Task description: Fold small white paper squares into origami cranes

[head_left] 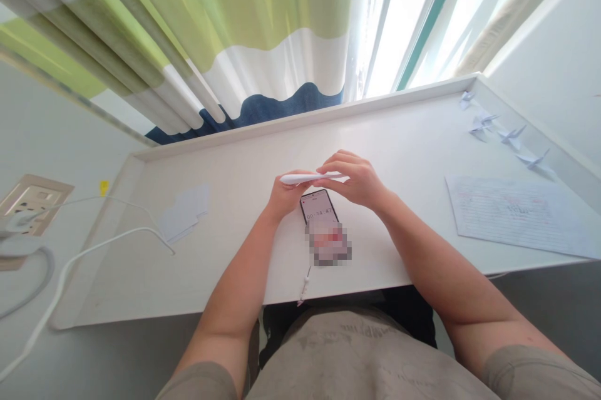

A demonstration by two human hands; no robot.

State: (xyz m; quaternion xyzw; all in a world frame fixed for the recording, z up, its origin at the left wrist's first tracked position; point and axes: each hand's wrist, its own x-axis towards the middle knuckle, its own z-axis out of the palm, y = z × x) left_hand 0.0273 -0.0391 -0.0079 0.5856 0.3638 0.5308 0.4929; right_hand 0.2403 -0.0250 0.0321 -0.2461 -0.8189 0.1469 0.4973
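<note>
Between my two hands is a folded piece of white paper (pixel 297 179), seen nearly edge-on above the white desk. My left hand (pixel 283 194) is closed around its left part, with most of the fingers hidden behind the paper. From the right, my right hand (pixel 354 176) pinches the other end, thumb below and fingers on top. Just beneath the hands lies a phone (pixel 320 211) with a running-time display on its screen; its lower part is blurred out. A strap (pixel 305 287) trails from the phone toward the desk's front edge.
Several folded paper pieces (pixel 511 135) stand at the far right of the desk (pixel 244 250). Near them lies a written sheet (pixel 507 209). Loose white papers (pixel 185 212) and a white cable (pixel 107 243) are on the left. A raised rim (pixel 310 118) runs along the back, below a curtain (pixel 282 12).
</note>
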